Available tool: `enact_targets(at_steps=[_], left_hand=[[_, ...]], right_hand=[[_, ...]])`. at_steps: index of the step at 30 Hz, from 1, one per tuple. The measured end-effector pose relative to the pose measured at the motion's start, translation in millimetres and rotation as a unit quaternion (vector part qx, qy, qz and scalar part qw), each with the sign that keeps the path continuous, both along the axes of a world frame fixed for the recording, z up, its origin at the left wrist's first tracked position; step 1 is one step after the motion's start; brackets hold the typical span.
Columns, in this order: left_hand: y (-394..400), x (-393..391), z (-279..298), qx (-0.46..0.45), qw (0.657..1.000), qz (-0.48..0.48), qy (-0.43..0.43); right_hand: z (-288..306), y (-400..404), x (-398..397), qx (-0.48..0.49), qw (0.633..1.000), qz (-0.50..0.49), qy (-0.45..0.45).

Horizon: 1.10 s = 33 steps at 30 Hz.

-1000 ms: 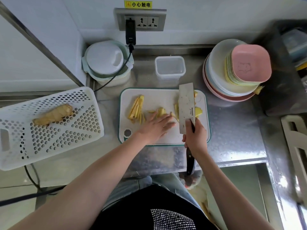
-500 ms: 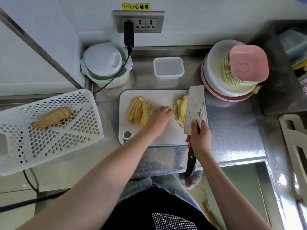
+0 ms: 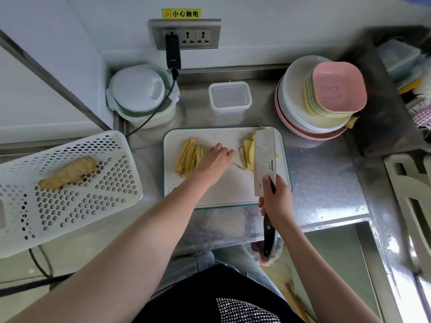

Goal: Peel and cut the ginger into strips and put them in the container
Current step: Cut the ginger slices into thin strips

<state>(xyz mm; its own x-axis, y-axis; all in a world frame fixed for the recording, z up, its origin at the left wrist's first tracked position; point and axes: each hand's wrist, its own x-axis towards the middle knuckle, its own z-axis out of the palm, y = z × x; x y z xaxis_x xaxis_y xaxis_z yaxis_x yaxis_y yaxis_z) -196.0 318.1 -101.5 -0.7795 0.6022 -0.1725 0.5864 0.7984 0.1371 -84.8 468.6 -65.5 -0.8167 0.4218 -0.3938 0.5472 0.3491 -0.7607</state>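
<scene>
A white cutting board (image 3: 224,192) lies on the steel counter. A pile of yellow ginger strips (image 3: 187,157) sits on its left part. My left hand (image 3: 215,159) rests beside that pile with fingers curled down, touching its right edge. Ginger slices (image 3: 248,153) lie at the board's right, against the cleaver (image 3: 264,162). My right hand (image 3: 276,201) grips the cleaver's handle, blade flat side up and pointing away. An empty clear container (image 3: 229,99) stands behind the board. An unpeeled ginger root (image 3: 68,172) lies in the white basket (image 3: 70,210).
A lidded round pot (image 3: 140,94) stands at the back left, with a black cable (image 3: 151,115) running from the wall socket (image 3: 184,34). A stack of plates and bowls (image 3: 321,99) sits back right. The counter edge drops off just below the board.
My left hand slid leftward across the board, pushing cut strips into the left pile. The cleaver shifted right and tilted its flat side up, uncovering the slices.
</scene>
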Motion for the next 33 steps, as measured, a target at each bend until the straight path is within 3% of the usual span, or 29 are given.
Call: enact_targets(at_steps=[9, 19, 22, 28, 33], left_hand=[[-41, -1, 11, -0.092, 0.991, 0.096, 0.027], [-46, -7, 19, -0.104, 0.993, -0.020, -0.047], [-44, -7, 19, -0.059, 0.996, -0.013, -0.058], [12, -17, 8, 0.134, 0.987, 0.055, -0.069], [63, -29, -12, 0.104, 0.977, 0.078, -0.168]], right_hand=[[-1, -3, 1, -0.018, 0.999, -0.034, -0.001], [-1, 3, 0, -0.001, 0.994, -0.107, 0.012], [1, 4, -1, -0.003, 0.994, -0.108, 0.009], [5, 1, 5, -0.024, 0.991, -0.130, 0.014], [8, 6, 20, -0.016, 0.991, -0.132, 0.014]])
